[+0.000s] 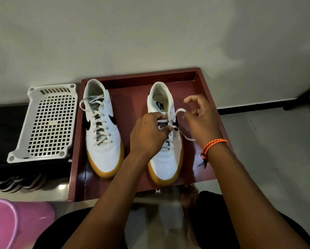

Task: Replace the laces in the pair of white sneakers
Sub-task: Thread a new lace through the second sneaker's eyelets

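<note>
**Both hands at the laces of the right-hand sneaker**

Head view: two white sneakers with gum-coloured soles sit side by side in a dark red tray (207, 97), toes toward the person. The left sneaker (102, 130) is fully laced, its loose ends looped over the collar. Over the right sneaker (165, 159), the left hand (148, 135) covers the middle eyelets, its fingers curled in and pinching the white lace (179, 112) near the tongue. The right hand (202, 121) holds a loop of the same lace between thumb and a fingertip, the other fingers arched apart above it; one lace end trails under its wrist, which wears an orange braided band (214, 145). The exact eyelet being worked is hidden by the left hand, probably an upper one.

A white perforated plastic rack (48, 121) lies just left of the tray, on a dark surface. A pink tub (10, 223) shows at the lower left. The tray rests on pale glossy floor tiles against a light wall (150, 33).
</note>
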Motion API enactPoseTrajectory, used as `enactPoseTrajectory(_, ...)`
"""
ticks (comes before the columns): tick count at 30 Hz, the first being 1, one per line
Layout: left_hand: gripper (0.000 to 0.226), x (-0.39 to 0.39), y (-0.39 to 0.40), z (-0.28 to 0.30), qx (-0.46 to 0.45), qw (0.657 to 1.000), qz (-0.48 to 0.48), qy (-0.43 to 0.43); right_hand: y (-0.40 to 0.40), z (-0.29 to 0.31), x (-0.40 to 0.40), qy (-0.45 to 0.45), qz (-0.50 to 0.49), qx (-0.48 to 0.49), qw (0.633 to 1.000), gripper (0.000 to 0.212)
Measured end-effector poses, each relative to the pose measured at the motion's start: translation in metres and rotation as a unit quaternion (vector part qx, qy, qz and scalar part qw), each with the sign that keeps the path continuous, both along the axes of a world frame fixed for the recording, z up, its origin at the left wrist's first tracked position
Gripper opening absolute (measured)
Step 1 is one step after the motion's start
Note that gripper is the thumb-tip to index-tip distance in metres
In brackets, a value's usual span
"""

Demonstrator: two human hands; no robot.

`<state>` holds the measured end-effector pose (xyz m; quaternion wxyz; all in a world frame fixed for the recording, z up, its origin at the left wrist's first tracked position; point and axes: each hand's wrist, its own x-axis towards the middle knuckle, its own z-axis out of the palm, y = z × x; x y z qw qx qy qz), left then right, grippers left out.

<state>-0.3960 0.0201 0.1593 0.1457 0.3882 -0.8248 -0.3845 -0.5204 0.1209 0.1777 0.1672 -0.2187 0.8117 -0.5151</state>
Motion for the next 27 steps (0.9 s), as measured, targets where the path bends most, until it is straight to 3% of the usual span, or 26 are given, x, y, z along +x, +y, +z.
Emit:
enactPoseTrajectory(2,0.028,0.001,-0.001,0.000,0.000,1.000,0.000,0.003,-0.002,-0.008,0.006,0.019,0.061,0.085,0.994,0.013)
enactPoseTrajectory(6,0.018,0.000,-0.001,0.000,-0.002,1.000,-0.002,0.017,-0.006,-0.012,0.021,0.044,0.099,0.129,0.986,0.020)
enactPoseTrajectory(11,0.021,0.001,-0.001,-0.002,-0.006,1.000,-0.010,0.018,-0.005,-0.015,0.020,0.075,0.097,0.104,0.987,0.016)
enactPoseTrajectory(16,0.021,0.000,-0.001,-0.004,-0.006,1.000,-0.008,0.021,-0.005,-0.014,0.026,0.161,0.103,0.118,0.974,0.014)
enactPoseTrajectory(23,0.022,0.001,-0.002,-0.003,-0.006,1.000,-0.016,0.021,-0.005,-0.007,0.027,0.086,0.106,0.122,0.983,0.011)
enactPoseTrajectory(27,0.017,0.001,-0.003,-0.003,-0.012,0.999,-0.016,0.027,-0.006,-0.012,0.028,0.121,0.111,0.115,0.980,0.016)
